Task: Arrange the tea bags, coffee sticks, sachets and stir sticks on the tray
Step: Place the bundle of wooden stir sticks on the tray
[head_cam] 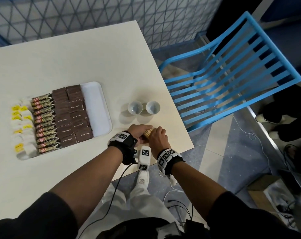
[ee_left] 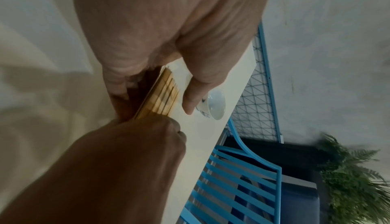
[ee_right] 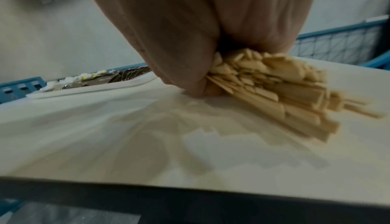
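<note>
A bundle of wooden stir sticks (head_cam: 147, 133) lies on the white table near its front right corner, held between both hands. My left hand (head_cam: 142, 131) grips the bundle from the left, thumb and fingers round the sticks (ee_left: 162, 94). My right hand (head_cam: 157, 135) curls over the other end, and the stick ends (ee_right: 274, 91) fan out from under its fingers. The white tray (head_cam: 96, 107) to the left holds rows of tea bags (head_cam: 22, 121), coffee sticks (head_cam: 44, 125) and brown sugar sachets (head_cam: 72, 116). Its right strip is bare.
Two small white cups (head_cam: 135, 107) (head_cam: 152, 107) stand just beyond my hands. A blue slatted chair (head_cam: 223, 75) sits right of the table. The table's front edge (head_cam: 163, 157) runs close under my wrists, with cables hanging below.
</note>
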Demonstrator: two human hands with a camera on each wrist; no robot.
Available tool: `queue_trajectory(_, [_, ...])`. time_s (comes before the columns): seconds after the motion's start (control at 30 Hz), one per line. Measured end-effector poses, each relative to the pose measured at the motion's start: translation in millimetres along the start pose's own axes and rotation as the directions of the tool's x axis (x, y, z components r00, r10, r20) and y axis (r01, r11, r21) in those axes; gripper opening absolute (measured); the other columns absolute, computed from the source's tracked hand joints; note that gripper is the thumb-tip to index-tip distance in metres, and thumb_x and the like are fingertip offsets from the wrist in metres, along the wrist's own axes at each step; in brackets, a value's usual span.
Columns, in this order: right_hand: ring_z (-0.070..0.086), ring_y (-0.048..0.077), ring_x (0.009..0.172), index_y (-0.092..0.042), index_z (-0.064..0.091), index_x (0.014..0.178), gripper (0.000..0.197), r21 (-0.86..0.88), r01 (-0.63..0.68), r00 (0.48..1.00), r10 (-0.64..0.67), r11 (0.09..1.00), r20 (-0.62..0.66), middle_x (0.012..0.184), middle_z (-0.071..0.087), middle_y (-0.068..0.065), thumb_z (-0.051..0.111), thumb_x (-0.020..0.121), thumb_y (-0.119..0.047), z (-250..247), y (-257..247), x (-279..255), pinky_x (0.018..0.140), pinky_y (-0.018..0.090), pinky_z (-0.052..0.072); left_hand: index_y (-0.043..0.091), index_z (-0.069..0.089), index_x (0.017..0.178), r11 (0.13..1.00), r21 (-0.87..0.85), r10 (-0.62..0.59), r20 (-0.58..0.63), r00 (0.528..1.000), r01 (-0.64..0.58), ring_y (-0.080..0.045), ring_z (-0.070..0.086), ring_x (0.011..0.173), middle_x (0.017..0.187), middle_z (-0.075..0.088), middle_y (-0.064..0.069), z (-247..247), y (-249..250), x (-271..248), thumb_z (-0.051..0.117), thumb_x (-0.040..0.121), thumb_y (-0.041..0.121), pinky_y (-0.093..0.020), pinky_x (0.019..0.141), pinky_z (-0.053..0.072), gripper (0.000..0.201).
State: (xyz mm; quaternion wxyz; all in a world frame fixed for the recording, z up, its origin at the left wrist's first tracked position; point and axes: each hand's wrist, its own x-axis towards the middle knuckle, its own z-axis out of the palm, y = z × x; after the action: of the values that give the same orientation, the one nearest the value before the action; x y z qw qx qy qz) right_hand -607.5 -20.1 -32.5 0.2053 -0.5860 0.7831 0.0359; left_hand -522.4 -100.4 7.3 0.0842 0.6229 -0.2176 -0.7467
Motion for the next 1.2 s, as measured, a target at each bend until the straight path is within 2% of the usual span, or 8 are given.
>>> queue_trajectory(0.3, [0.052, 0.036, 0.097, 0.001, 0.05, 0.117, 0.03, 0.297, 0.14, 0.988, -0.113, 0.945, -0.104, 0.109, 0.055, 0.019, 0.056, 0.095, -0.018, 3, -7, 5, 0.08, 0.041, 0.045, 0.004, 0.068, 0.098, 0.987, -0.017, 0.16, -0.038, 0.986, -0.16, -0.028, 0.069, 0.085, 0.093, 0.071, -0.015, -17, 0, 0, 0.079, 0.088, 0.014, -0.039, 0.076, 0.058, 0.019])
queue_trajectory(0.47, [0.059, 0.04, 0.099, 0.01, 0.04, 0.135, 0.051, 0.521, 0.247, 0.966, -0.163, 0.817, -0.202, 0.116, 0.059, 0.025, 0.061, 0.091, -0.007, -13, -37, 10, 0.085, 0.043, 0.049, 0.012, 0.071, 0.091, 0.908, 0.116, 0.418, -0.159, 0.894, -0.404, -0.027, 0.073, 0.092, 0.091, 0.076, -0.008, -20, 11, -9, 0.073, 0.089, 0.016, -0.039, 0.086, 0.059, 0.005])
queue_trajectory(0.63, [0.066, 0.037, 0.095, 0.003, 0.038, 0.139, 0.05, 0.654, 0.163, 0.986, -0.104, 0.738, -0.129, 0.107, 0.069, 0.021, 0.056, 0.093, -0.006, -36, -59, 15, 0.071, 0.03, 0.045, 0.019, 0.072, 0.101, 0.861, 0.228, 0.497, -0.185, 0.848, -0.455, -0.019, 0.073, 0.093, 0.093, 0.076, 0.0, -33, 25, -23, 0.076, 0.074, 0.04, -0.046, 0.091, 0.059, 0.035])
queue_trajectory(0.83, [0.067, 0.033, 0.081, -0.003, 0.063, 0.1, 0.011, 0.652, 0.196, 0.981, -0.147, 0.732, -0.13, 0.084, 0.071, 0.016, 0.056, 0.093, -0.009, -63, -85, 20, 0.063, 0.033, 0.047, 0.018, 0.067, 0.107, 0.779, 0.288, 0.598, -0.075, 0.798, -0.557, -0.014, 0.07, 0.102, 0.103, 0.075, 0.003, -54, 38, -61, 0.077, 0.085, 0.044, -0.035, 0.092, 0.056, 0.036])
queue_trajectory(0.93, [0.057, 0.011, 0.06, -0.03, 0.057, 0.076, 0.025, 0.779, 0.269, 0.963, -0.141, 0.566, -0.23, 0.064, 0.06, -0.009, 0.065, 0.092, -0.013, -88, -98, 20, 0.059, 0.032, 0.047, 0.012, 0.062, 0.124, 0.764, 0.043, 0.642, 0.063, 0.765, -0.644, -0.016, 0.067, 0.116, 0.117, 0.075, -0.002, -80, 59, -86, 0.059, 0.088, 0.069, -0.034, 0.104, 0.048, 0.068])
queue_trajectory(1.0, [0.051, 0.012, 0.054, -0.033, 0.052, 0.068, 0.031, 0.869, 0.289, 0.957, -0.082, 0.403, -0.28, 0.058, 0.054, -0.011, 0.068, 0.091, -0.019, -120, -112, 21, 0.059, 0.031, 0.044, 0.008, 0.062, 0.126, 0.803, -0.194, 0.577, 0.015, 0.817, -0.564, -0.019, 0.066, 0.114, 0.117, 0.074, -0.008, -106, 72, -97, 0.04, 0.095, 0.074, -0.038, 0.111, 0.041, 0.076])
queue_trajectory(1.1, [0.05, 0.025, 0.056, -0.023, 0.051, 0.074, 0.028, 0.903, 0.406, 0.914, -0.056, 0.142, -0.402, 0.061, 0.052, 0.003, 0.069, 0.091, -0.011, -174, -141, 17, 0.057, 0.04, 0.046, 0.002, 0.064, 0.114, 0.865, -0.337, 0.397, 0.002, 0.918, -0.373, -0.028, 0.068, 0.106, 0.115, 0.072, -0.019, -134, 84, -107, 0.036, 0.101, 0.067, -0.045, 0.114, 0.042, 0.072])
queue_trajectory(1.2, [0.05, 0.027, 0.055, -0.016, 0.049, 0.077, 0.027, 0.879, 0.477, 0.872, -0.125, 0.01, -0.473, 0.061, 0.051, 0.002, 0.069, 0.092, -0.004, -192, -176, 11, 0.056, 0.044, 0.048, 0.002, 0.073, 0.089, 0.9, -0.332, 0.347, 0.15, 0.926, -0.284, -0.025, 0.075, 0.081, 0.084, 0.075, -0.016, -145, 94, -129, 0.032, 0.109, 0.044, -0.038, 0.083, 0.061, 0.062])
